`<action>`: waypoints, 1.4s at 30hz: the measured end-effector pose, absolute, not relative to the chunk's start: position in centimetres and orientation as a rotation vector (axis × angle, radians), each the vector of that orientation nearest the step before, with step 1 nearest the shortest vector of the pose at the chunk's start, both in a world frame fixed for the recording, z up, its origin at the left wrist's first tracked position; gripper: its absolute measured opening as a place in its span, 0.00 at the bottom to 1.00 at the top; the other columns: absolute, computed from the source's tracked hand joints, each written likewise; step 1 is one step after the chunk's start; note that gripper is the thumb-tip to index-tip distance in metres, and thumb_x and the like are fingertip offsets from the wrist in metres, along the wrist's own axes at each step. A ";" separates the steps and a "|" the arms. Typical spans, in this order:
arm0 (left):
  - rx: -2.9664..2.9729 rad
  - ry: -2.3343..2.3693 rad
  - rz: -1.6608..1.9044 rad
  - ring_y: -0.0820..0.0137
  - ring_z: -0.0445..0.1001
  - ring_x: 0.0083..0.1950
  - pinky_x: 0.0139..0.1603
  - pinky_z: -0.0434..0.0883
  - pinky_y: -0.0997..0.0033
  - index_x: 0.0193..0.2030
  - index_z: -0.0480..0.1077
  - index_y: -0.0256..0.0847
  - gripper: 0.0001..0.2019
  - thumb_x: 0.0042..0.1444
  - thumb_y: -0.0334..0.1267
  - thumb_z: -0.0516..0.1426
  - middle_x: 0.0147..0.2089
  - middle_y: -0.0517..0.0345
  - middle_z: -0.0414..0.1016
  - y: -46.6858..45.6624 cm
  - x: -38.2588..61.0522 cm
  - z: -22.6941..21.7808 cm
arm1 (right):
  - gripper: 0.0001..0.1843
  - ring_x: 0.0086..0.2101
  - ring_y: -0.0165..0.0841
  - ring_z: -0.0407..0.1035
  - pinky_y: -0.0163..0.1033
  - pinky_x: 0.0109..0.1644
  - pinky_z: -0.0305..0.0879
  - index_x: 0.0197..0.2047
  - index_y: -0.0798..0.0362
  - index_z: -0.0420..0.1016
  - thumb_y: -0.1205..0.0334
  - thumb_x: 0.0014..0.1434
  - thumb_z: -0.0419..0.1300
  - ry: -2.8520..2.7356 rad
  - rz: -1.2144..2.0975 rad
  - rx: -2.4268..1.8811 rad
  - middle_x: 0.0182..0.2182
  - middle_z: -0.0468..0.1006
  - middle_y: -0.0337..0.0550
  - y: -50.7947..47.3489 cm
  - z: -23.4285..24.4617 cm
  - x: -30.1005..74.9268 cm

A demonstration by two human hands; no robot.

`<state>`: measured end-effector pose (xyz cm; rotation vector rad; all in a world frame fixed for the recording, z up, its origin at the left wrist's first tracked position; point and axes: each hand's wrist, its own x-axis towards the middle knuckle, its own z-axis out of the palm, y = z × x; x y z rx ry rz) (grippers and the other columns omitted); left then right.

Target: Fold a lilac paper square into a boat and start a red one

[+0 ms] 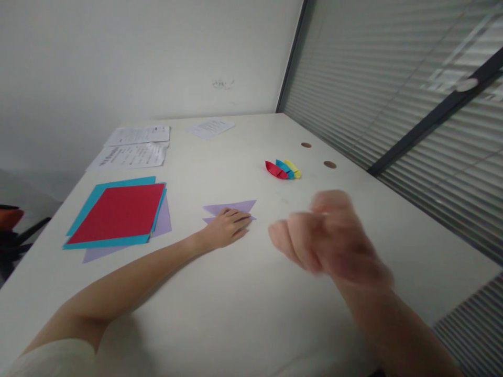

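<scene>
My left hand [227, 228] lies flat on a folded lilac paper triangle [231, 207] in the middle of the white table [243, 293], fingers stretched out over it. My right hand [326, 238] hangs in the air to the right of it, close to the camera and smeared by motion, so its fingers do not show clearly. It touches nothing that I can see.
A stack of square sheets lies at the left: red [118, 212] on top, blue [88, 207] and lilac [165, 222] under it. Three folded paper pieces, red, blue and yellow [283, 169], sit at the back right. Printed pages [131, 149] lie at the far left. Two round holes [329, 164] are near the blinds.
</scene>
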<state>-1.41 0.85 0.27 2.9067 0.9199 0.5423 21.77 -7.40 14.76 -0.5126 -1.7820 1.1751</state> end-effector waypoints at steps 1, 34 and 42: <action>2.910 0.921 0.537 0.59 0.69 0.58 0.57 0.65 0.54 0.57 0.70 0.40 0.17 0.68 0.43 0.48 0.59 0.47 0.73 0.9 -1.4 0.3 | 0.14 0.24 0.31 0.59 0.39 0.29 0.62 0.49 0.41 0.72 0.48 0.62 0.57 -1.765 1.121 -0.581 0.23 0.66 0.35 -5.8 13.6 21.2; 2.971 0.925 0.503 0.61 0.71 0.57 0.54 0.65 0.58 0.58 0.69 0.38 0.19 0.69 0.43 0.47 0.59 0.46 0.73 0.7 -1.3 0.7 | 0.25 0.50 0.44 0.57 0.49 0.53 0.56 0.54 0.44 0.78 0.72 0.55 0.58 -2.443 0.028 -1.221 0.46 0.73 0.48 -0.7 0.6 21.9; 2.944 0.924 0.592 0.61 0.69 0.60 0.57 0.66 0.59 0.61 0.66 0.39 0.20 0.68 0.44 0.46 0.63 0.46 0.69 0.6 -1.7 0.8 | 0.18 0.51 0.45 0.56 0.51 0.53 0.54 0.46 0.41 0.83 0.69 0.57 0.59 -2.408 -0.066 -1.305 0.45 0.75 0.46 0.1 0.8 23.0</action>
